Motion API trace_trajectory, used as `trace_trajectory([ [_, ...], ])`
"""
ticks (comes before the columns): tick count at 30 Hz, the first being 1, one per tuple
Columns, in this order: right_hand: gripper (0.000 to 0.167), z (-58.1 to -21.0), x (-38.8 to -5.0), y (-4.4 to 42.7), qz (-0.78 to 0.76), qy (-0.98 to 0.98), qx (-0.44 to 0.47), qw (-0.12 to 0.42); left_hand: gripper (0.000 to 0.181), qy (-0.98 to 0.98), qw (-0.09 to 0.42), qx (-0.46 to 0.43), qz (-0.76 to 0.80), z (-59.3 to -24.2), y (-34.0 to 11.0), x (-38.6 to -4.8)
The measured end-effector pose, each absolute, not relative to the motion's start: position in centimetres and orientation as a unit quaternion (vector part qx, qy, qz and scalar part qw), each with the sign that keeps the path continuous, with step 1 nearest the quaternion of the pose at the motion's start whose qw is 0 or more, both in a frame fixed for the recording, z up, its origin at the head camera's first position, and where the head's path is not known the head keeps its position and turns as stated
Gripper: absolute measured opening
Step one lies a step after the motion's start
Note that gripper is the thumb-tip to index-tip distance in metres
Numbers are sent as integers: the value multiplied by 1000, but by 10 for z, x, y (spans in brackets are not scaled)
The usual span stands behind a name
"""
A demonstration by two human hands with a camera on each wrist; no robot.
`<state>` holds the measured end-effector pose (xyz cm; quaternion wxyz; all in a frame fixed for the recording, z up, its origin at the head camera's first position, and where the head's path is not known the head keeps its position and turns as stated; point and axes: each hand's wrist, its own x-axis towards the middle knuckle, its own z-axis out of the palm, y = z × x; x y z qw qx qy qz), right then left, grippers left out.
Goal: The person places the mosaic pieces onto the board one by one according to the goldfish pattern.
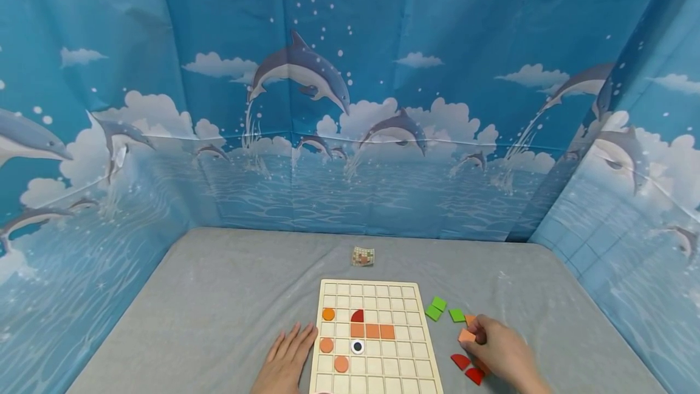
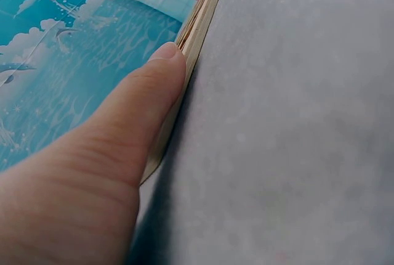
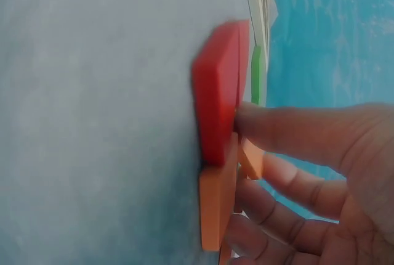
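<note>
A cream grid board [image 1: 407, 367] lies on the grey cloth. My left hand [image 1: 290, 354] rests with fingers extended along its left edge; in the left wrist view the thumb [image 2: 138, 95] touches the board's side. To the right of the board, my right hand [image 1: 503, 345] pinches an orange square tile [image 1: 466, 335], also seen as an orange tile [image 3: 251, 159] by the fingers in the right wrist view. Under that hand lie more orange tiles [image 3: 212, 209], partly hidden. Red quarter-circle tiles [image 1: 460, 361] lie just in front of it.
On the board sit a row of orange squares [image 1: 372, 331], a red quarter-circle [image 1: 358, 316], orange discs [image 1: 326, 345] and a white disc with a black centre [image 1: 358, 346]. Green squares [image 1: 434, 312] lie right of the board. A small patterned card [image 1: 363, 256] lies behind it.
</note>
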<state>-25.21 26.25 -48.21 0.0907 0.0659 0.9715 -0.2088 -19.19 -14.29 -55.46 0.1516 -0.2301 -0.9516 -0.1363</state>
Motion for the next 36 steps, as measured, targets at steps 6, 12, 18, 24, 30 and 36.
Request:
trace_trajectory([
  [6,28,-486,-252,260,-213,973,54,76,112,-953,133,-228,-147,-554,-143,-191],
  [12,22,-485,-250,258,-211,975,38,61,110,-951,155,-230,-137,-555,-143,-192],
  [18,21,-484,-245,256,-225,973,28,45,106,-950,172,-229,-124,-556,-142,-191],
  [24,20,-482,-241,253,-258,965,22,45,104,-952,170,-225,-122,-556,-141,-191],
  [30,22,-481,-240,248,-276,960,20,48,102,-955,156,-217,-132,-555,-140,-190],
  [36,24,-479,-237,241,-277,960,10,45,101,-951,175,-220,-129,-556,-139,-190],
])
